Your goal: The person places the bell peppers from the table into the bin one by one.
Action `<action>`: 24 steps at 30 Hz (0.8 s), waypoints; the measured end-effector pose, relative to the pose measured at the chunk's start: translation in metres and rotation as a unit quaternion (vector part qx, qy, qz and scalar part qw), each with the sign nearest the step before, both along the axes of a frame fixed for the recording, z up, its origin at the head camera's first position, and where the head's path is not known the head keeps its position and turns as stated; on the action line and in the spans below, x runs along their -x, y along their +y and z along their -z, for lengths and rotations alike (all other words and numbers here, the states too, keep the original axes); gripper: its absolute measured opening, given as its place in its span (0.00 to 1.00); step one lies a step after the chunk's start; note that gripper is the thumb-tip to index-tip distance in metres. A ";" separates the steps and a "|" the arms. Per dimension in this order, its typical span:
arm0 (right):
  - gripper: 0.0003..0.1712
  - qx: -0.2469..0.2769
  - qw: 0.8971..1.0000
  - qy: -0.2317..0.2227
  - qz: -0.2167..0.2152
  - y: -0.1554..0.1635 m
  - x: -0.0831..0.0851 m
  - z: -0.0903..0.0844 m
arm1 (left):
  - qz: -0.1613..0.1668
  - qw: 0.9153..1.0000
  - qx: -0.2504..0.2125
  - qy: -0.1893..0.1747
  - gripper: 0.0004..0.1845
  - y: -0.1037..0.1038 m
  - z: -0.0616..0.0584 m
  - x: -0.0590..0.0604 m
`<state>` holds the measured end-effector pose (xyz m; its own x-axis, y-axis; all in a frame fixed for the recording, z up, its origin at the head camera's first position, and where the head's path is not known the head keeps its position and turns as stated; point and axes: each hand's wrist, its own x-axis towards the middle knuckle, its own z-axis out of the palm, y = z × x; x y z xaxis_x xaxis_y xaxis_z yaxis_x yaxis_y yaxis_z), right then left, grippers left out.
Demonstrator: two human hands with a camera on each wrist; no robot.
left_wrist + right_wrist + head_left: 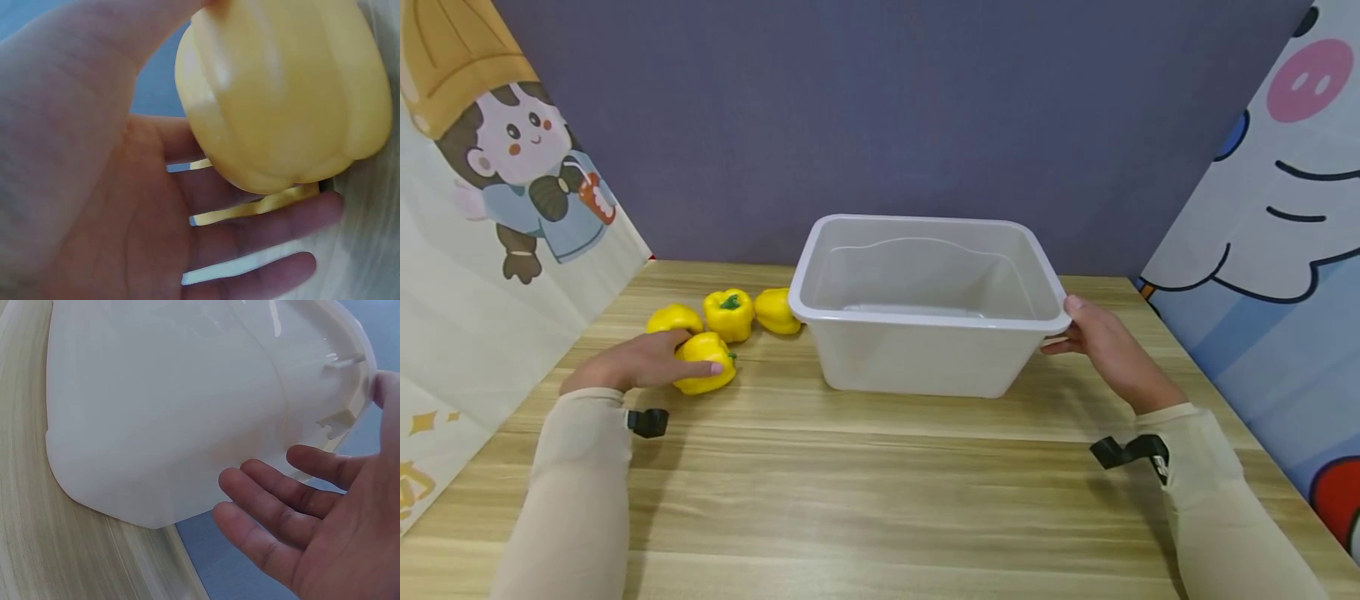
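Note:
My left hand (642, 360) holds a yellow bell pepper (703, 382), the thumb across its near side and fingers on the far side. In the left wrist view, this bell pepper (281, 94) fills the upper right; the lower fingers extend beneath it. Right behind it lies another yellow pepper (673, 317), partly hidden by the hand. A white plastic bin (917, 358) stands upright at the back centre. My right hand (1105, 346) holds the bin's right rim, thumb on the edge and fingers below. From the right wrist view, several fingers (269, 509) hang apart from the wall.
Two more yellow peppers lie left of the bin, one with its green stem (730, 302) up, the other (777, 312) close to the bin's left side. A grey-blue panel (880, 108) closes the back of the wooden table (880, 492). Printed cartoon sheets flank both sides.

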<state>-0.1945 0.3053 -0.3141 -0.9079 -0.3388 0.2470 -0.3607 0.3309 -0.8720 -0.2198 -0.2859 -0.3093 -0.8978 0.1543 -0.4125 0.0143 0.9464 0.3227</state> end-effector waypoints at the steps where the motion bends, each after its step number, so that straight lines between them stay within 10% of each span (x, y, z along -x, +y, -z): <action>1: 0.35 -0.001 1.000 -0.001 -0.001 0.000 0.000 0.000 | 0.000 1.000 0.003 0.005 0.65 0.000 0.000 0.000; 24: 0.34 -0.004 0.998 0.055 0.003 -0.005 0.000 0.003 | 0.014 0.999 -0.030 0.033 0.60 0.015 0.007 0.006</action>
<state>-0.1949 0.3004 -0.3167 -0.8776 -0.3350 0.3430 -0.4521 0.3398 -0.8247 -0.2258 -0.2708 -0.3160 -0.9177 0.2027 -0.3417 0.0641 0.9244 0.3760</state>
